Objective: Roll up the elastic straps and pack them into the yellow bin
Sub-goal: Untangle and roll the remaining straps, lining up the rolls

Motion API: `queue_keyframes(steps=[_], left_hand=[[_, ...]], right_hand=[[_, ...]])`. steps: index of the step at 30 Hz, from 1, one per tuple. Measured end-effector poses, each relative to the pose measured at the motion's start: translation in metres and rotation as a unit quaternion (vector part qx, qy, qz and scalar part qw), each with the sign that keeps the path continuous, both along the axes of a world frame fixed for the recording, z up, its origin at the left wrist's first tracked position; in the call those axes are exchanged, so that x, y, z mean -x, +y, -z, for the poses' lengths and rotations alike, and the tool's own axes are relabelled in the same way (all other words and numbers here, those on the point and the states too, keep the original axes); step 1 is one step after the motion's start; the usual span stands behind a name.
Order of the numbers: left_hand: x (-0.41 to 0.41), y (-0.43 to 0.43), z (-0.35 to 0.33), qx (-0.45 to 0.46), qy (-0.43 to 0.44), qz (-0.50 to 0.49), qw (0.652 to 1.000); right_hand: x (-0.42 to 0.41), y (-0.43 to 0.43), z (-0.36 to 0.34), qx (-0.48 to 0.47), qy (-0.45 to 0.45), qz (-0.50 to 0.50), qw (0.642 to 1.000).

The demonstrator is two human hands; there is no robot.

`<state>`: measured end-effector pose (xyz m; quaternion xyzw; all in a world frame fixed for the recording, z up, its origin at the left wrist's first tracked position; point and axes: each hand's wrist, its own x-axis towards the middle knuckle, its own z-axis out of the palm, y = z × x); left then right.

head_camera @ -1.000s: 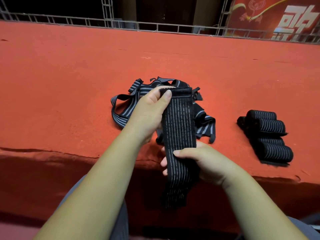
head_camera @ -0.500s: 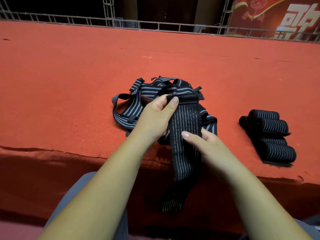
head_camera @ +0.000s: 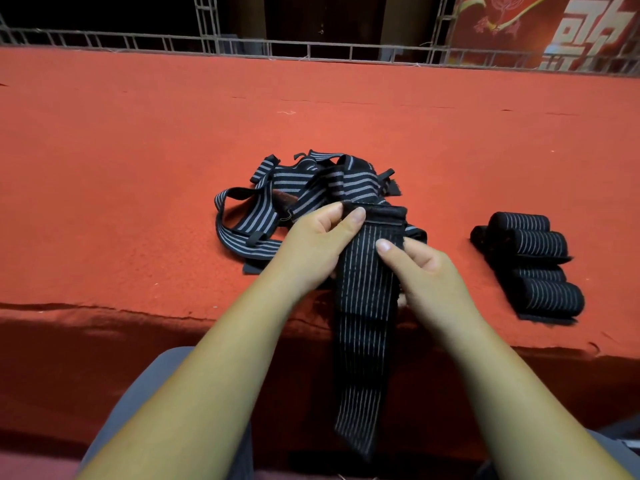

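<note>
A black elastic strap with thin grey stripes (head_camera: 363,327) hangs over the red table's front edge. My left hand (head_camera: 318,244) pinches its top Velcro end between thumb and fingers. My right hand (head_camera: 422,271) grips the strap just below, thumb on its front face. Behind my hands lies a tangled pile of loose striped straps (head_camera: 277,202). Several rolled straps (head_camera: 533,268) lie side by side to the right. No yellow bin is in view.
The red felt table (head_camera: 138,168) stretches wide to the left and back. Its front edge (head_camera: 104,310) runs just before my lap. A metal truss rail (head_camera: 311,50) lines the far edge, with a red banner (head_camera: 554,26) behind it.
My right hand has slid up the strap to just under the top end. The top end has come lower and nearer the table, and the strap's tail hangs further down.
</note>
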<state>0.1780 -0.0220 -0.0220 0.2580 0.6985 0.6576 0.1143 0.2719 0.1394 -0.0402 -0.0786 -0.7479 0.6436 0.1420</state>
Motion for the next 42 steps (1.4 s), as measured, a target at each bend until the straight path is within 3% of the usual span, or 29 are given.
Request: queue_keyframes(steps=[6,17,29,42], left_hand=[[0.0,0.003,0.004,0.011,-0.024,0.029,0.999],[0.0,0.009,0.001,-0.03,0.045,-0.012,0.998],[0.003,0.009,0.006,-0.017,0.027,-0.006,0.999],[0.003,0.01,0.005,-0.045,-0.055,-0.018,0.997]], right_hand=[[0.006,0.013,-0.001,0.068,0.068,0.026,0.995],[0.01,0.018,0.006,0.02,0.069,0.037,0.997],[0.013,0.022,0.01,0.018,0.061,0.053,0.997],[0.013,0.023,0.01,0.041,0.087,0.022,0.995]])
